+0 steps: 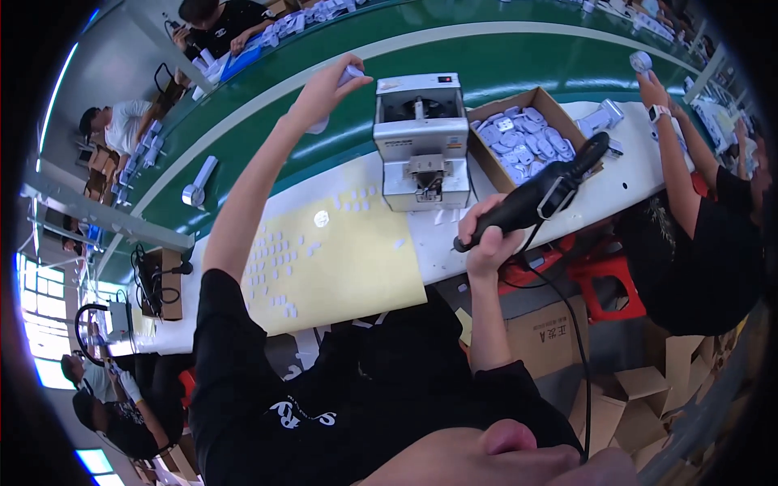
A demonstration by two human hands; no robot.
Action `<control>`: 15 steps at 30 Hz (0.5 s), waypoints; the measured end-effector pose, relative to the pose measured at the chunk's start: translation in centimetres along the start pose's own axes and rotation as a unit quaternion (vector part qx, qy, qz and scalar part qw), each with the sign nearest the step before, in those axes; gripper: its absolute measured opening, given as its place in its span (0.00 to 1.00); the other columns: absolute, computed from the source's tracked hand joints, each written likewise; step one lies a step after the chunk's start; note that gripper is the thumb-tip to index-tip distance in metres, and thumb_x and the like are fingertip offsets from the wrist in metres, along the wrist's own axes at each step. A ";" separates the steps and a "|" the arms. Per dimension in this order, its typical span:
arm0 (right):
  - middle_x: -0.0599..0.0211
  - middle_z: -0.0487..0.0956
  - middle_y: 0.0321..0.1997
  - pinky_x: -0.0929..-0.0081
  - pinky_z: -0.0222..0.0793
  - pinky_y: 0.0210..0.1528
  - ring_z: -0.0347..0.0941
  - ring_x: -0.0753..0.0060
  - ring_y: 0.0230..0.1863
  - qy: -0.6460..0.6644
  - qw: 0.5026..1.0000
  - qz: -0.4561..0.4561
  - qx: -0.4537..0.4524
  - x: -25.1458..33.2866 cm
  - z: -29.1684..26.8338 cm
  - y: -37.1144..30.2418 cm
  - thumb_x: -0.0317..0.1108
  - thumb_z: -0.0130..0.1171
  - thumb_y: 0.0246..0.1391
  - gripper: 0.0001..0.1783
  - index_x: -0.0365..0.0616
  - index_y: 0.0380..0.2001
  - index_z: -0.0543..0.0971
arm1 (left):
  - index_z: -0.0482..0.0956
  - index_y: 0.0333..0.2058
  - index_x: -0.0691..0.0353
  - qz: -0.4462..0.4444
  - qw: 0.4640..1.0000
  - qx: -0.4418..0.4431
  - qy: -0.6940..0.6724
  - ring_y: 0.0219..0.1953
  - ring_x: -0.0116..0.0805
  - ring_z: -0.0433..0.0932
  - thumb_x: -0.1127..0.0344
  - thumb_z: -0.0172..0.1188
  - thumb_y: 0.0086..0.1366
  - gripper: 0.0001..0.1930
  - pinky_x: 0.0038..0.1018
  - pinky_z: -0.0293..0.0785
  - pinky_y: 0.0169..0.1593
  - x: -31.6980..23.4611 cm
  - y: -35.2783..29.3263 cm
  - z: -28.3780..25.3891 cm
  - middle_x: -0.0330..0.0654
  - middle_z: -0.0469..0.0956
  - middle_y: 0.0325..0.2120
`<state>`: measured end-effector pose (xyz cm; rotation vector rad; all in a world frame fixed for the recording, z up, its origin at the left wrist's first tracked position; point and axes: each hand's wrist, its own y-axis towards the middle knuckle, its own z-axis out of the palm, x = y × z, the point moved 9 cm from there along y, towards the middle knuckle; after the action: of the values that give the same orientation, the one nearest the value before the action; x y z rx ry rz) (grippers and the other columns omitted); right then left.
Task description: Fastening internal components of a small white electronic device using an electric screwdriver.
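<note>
My left hand [326, 91] is stretched out over the green conveyor belt, closed round a white plastic piece [351, 74]. White plastic also shows below that wrist; whether it belongs to the same piece I cannot tell. In my right hand [493, 246] is a black corded electric screwdriver [527, 198], gripped near its tip end, which points down and left. It is held above the white bench's front edge. Between my hands stands a grey screw feeder machine [421, 134]. Beside it a cardboard box [480, 154] holds many white plastic parts [519, 138].
A yellow sheet [348, 275] on the white bench [450, 263] carries rows of small white pieces [271, 257]. A white handled device [199, 185] lies on the belt [324, 174]. At right a co-worker's hand [651, 91] holds a similar piece. The screwdriver's cable [582, 340] hangs down near a red stool [608, 287].
</note>
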<state>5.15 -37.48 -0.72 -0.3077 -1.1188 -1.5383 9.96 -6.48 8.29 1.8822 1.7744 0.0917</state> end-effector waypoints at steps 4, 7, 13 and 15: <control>0.72 0.65 0.14 0.86 0.56 0.14 0.60 0.83 0.12 -0.012 1.000 0.024 0.013 -1.6 -0.5 0.7 0.62 0.59 0.44 0.34 0.38 0.29 0.65 | 0.68 0.43 0.61 0.031 0.982 0.172 0.073 0.42 0.47 0.73 0.61 0.52 0.63 0.13 0.33 0.68 0.46 6.5 5.9 7.6 0.50 0.74 0.39; 0.72 0.66 0.14 0.87 0.55 0.15 0.61 0.84 0.13 -0.008 0.999 0.049 0.004 -2.0 -0.8 0.8 0.62 0.60 0.43 0.34 0.38 0.26 0.66 | 0.67 0.45 0.61 0.050 0.970 0.222 0.084 0.42 0.47 0.74 0.59 0.54 0.61 0.16 0.35 0.69 0.44 8.7 8.7 11.6 0.50 0.74 0.37; 0.74 0.67 0.15 0.85 0.55 0.17 0.62 0.83 0.14 -0.037 0.999 0.035 -0.009 -1.9 -1.3 0.6 0.61 0.61 0.43 0.31 0.39 0.20 0.68 | 0.68 0.46 0.62 0.211 0.926 0.266 0.163 0.43 0.46 0.73 0.57 0.56 0.60 0.19 0.34 0.70 0.44 3.9 15.0 14.5 0.48 0.74 0.37; 0.74 0.67 0.15 0.84 0.56 0.18 0.63 0.82 0.15 -0.058 0.998 0.009 -0.019 -1.4 -1.5 0.5 0.60 0.62 0.43 0.31 0.40 0.18 0.68 | 0.69 0.46 0.63 0.190 0.920 0.295 0.172 0.44 0.46 0.74 0.55 0.56 0.60 0.21 0.33 0.70 0.46 -2.7 18.6 15.0 0.48 0.75 0.38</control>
<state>6.65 -37.74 -2.26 -0.4365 -1.1746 -1.5438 32.51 -13.66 4.37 2.7870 1.7518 0.0285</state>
